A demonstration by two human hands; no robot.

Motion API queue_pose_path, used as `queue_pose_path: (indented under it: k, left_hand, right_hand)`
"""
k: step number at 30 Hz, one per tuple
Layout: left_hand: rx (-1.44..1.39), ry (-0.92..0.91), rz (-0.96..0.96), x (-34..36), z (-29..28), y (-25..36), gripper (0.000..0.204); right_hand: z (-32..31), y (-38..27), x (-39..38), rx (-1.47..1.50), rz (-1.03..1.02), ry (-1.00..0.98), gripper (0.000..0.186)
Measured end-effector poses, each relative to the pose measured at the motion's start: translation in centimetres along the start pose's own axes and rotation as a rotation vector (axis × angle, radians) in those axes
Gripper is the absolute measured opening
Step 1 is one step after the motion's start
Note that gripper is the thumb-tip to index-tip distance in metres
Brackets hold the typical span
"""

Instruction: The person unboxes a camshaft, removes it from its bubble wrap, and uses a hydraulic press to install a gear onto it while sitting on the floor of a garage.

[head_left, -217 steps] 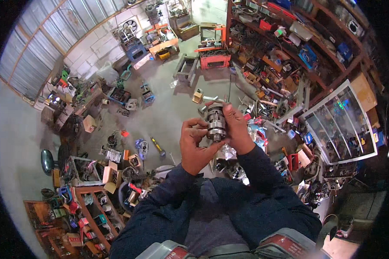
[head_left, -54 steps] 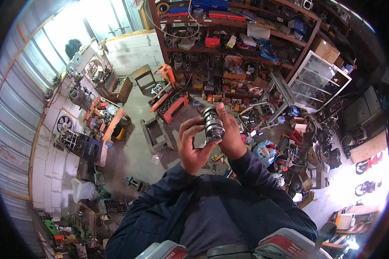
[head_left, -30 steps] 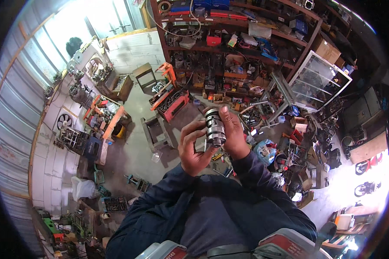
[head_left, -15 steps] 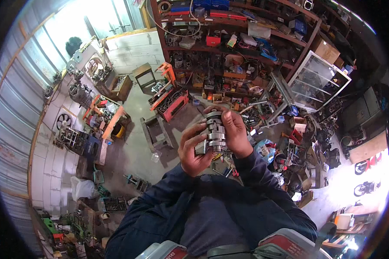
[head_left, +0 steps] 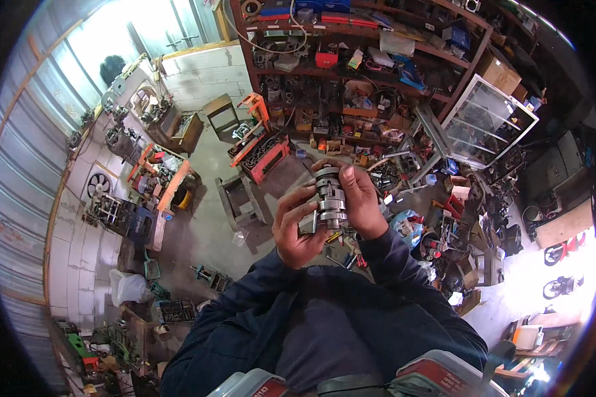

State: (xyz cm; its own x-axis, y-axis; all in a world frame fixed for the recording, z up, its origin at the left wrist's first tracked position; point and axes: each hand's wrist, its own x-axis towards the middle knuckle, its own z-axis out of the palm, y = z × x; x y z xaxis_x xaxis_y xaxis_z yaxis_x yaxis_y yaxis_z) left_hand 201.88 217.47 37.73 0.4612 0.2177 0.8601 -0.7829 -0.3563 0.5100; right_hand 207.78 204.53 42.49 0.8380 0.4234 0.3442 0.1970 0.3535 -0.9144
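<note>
Tall dark wooden shelving (head_left: pixel 377 79), crowded with parts, stands beyond the hands. Left hand (head_left: pixel 297 228) cups the grey metal stacked gear shaft (head_left: pixel 329 198) from below, fingers wrapped around it. Right hand (head_left: pixel 361 202) grips its side, shaft upright at chest height.

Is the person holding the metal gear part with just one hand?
No, both the left hand and the right hand grip the stacked metal gear shaft between them.

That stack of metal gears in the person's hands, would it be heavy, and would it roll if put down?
The gear stack looks like solid metal, so probably heavy for its size and stiff. Both hands, left hand and right hand, support it. Its round shape suggests it may roll when laid sideways.
</note>
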Motion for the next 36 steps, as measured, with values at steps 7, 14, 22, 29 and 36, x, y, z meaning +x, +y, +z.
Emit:
queue_pose_path:
  k: [7, 14, 22, 29, 36]
  left_hand:
    - [0.008, -0.079, 0.003, -0.1, -0.3, -0.3, 0.052]
    - [-0.049, -0.038, -0.046, -0.7, -0.3, -0.9, 0.052]
    - [-0.347, 0.040, -0.406, -1.4, -0.9, 0.1, 0.056]
    - [-0.499, 0.073, -0.553, -2.0, -2.9, -1.1, 0.059]
    - [-0.728, 0.001, -0.733, -2.3, -6.0, -2.8, 0.062]
  right_hand:
    - [-0.1, 0.9, -0.2, 0.048, 0.064, 0.035, 0.054]
    - [-0.2, 1.9, -0.6, 0.053, 0.127, 0.088, 0.050]
    - [0.9, 0.6, -1.6, -0.025, 0.228, 0.275, 0.038]
    - [2.4, 0.5, -2.4, -0.051, 0.187, 0.262, 0.039]
    - [4.0, 1.3, -2.5, -0.225, -0.027, 0.164, 0.035]
